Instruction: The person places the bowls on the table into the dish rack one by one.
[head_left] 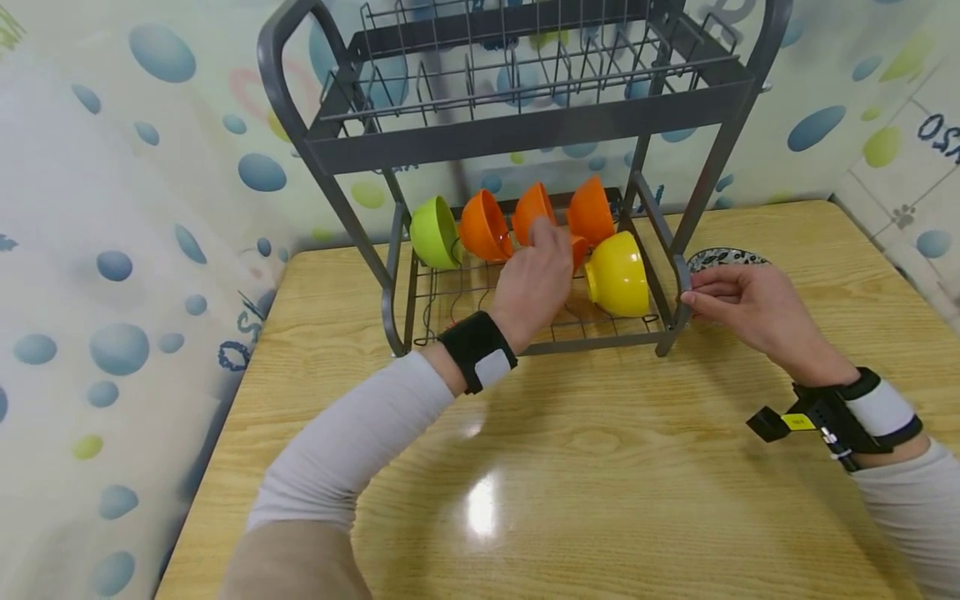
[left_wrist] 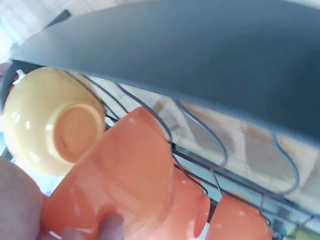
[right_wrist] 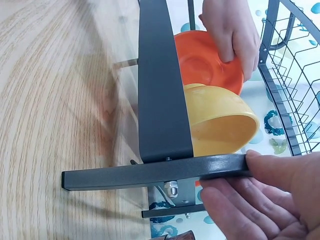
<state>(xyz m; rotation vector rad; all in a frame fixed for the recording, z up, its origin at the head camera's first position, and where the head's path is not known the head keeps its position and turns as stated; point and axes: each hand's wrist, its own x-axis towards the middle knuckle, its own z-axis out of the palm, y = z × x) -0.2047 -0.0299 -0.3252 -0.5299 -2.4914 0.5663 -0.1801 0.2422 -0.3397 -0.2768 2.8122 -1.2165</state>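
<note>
My left hand (head_left: 532, 279) reaches into the lower shelf of a dark grey two-tier dish rack (head_left: 525, 137) and grips an orange bowl (right_wrist: 197, 60) by its rim. In the head view that hand hides most of the bowl. To its right a yellow bowl (head_left: 621, 279) stands tilted on its side on the wire shelf. Behind are three more orange bowls (head_left: 486, 225) and, at the left end, a green bowl (head_left: 435, 233), all in a row on edge. My right hand (head_left: 757, 312) pinches the rack's right front side bar (right_wrist: 220, 165) between thumb and fingers.
A black-and-white patterned dish (head_left: 727, 257) lies on the wooden table (head_left: 600, 467) just right of the rack, partly behind my right hand. The upper wire tier (head_left: 480, 83) overhangs the bowls. A wall with blue and green spots (head_left: 120, 350) stands behind and at left.
</note>
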